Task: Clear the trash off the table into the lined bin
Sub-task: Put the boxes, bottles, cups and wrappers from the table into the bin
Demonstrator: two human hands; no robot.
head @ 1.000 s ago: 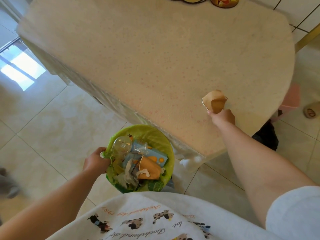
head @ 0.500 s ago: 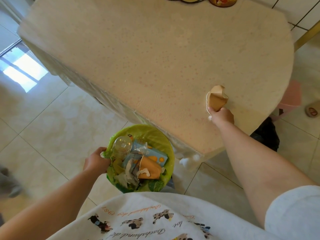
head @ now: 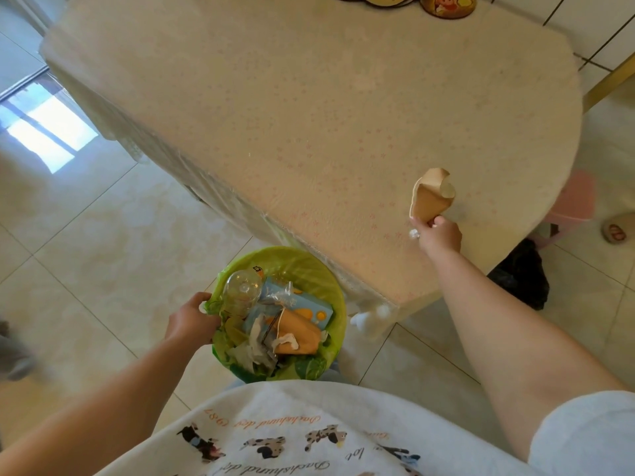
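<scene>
Since the earlier frames, the brown paper piece [head: 431,198] has turned from lying low against the table [head: 309,108] to standing upright above my right hand [head: 439,233], its folded top tilted away from me. That hand has shifted only slightly toward the near edge; the bin and my left hand hold the same positions as before.

Largest first. Table: covered by a pale cloth with a faint pink flower print, with a clear plastic sheet hanging over the near edge. Its top is bare apart from the paper piece and some round coasters [head: 446,5] at the far edge. Floor [head: 86,252]: glossy beige tiles, with a patch of sunlight at the left. A pink stool [head: 574,197] and a black bag [head: 522,280] sit beside the table's right corner.

Bin [head: 280,314]: lined with a green bag, positioned on the floor just below the near table edge. It holds a clear plastic bottle [head: 242,292], a blue box, a brown packet and crumpled tissue.

Left hand [head: 192,321]: closed on the bin's left rim, fingers curled over the liner.

Right hand: closed around the lower end of the paper piece, which I hold over the table near its right corner. A small white bit shows beside the thumb; I cannot identify it.
</scene>
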